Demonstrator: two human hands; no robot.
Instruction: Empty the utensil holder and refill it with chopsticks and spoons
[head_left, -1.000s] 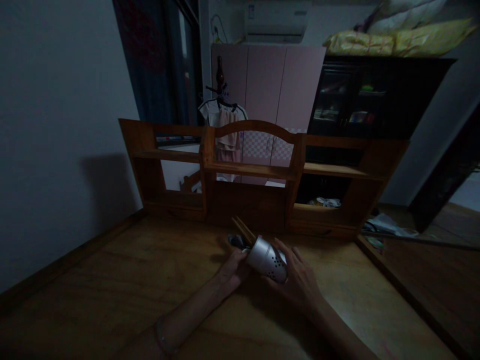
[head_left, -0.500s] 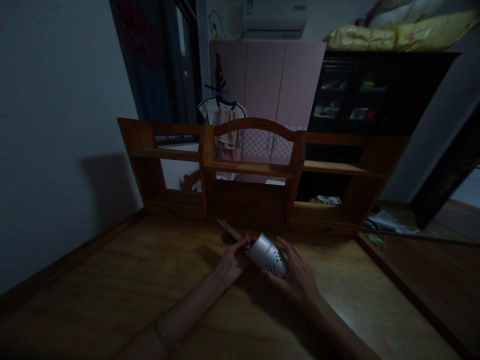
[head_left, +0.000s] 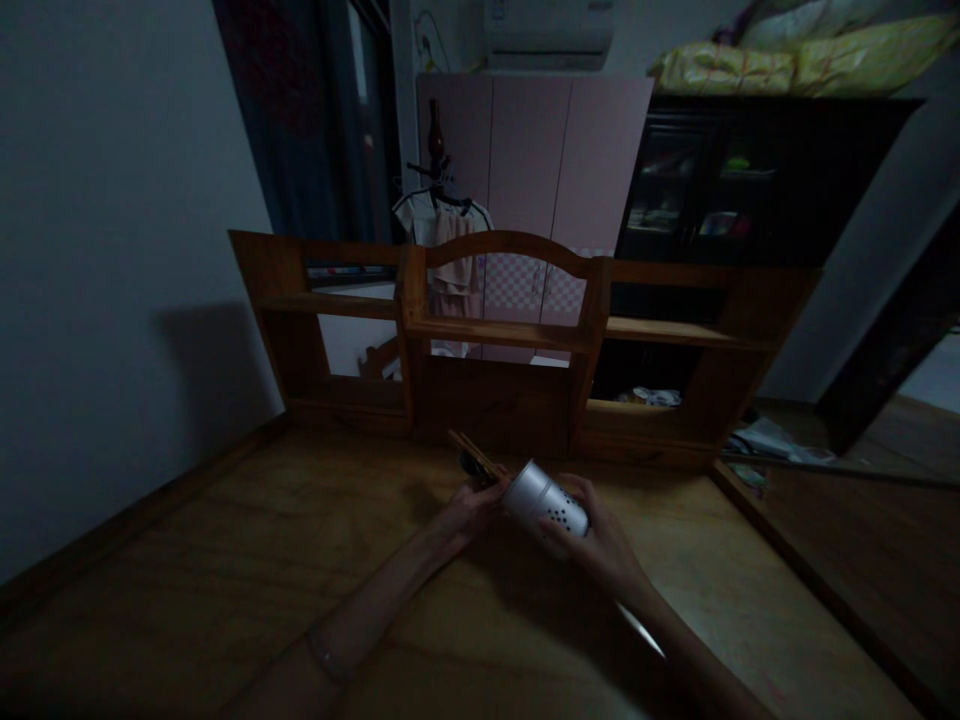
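Observation:
A silver metal utensil holder (head_left: 536,497) with punched holes is tilted above the desk, its open end toward the upper left. My right hand (head_left: 596,540) grips its lower end. At its mouth, my left hand (head_left: 476,505) is closed round a bundle of chopsticks (head_left: 472,450) that points up and left. Beside them in the same hand shows a dark, rounded piece (head_left: 471,465), perhaps a spoon's bowl; dim light hides its details. The lower ends of the chopsticks are hidden by my fingers and the holder.
Under my hands lies a wooden desk (head_left: 300,540). A wooden shelf unit (head_left: 502,335) stands along its back edge. To the left is a white wall (head_left: 112,300). Farther back are a pink wardrobe (head_left: 525,170), hanging clothes (head_left: 450,225) and a dark cabinet (head_left: 787,190).
The holder and my right hand have shifted slightly right, with the holder tipped closer to level. The chopsticks have moved a little right, and the dark rounded piece shows more clearly beside them.

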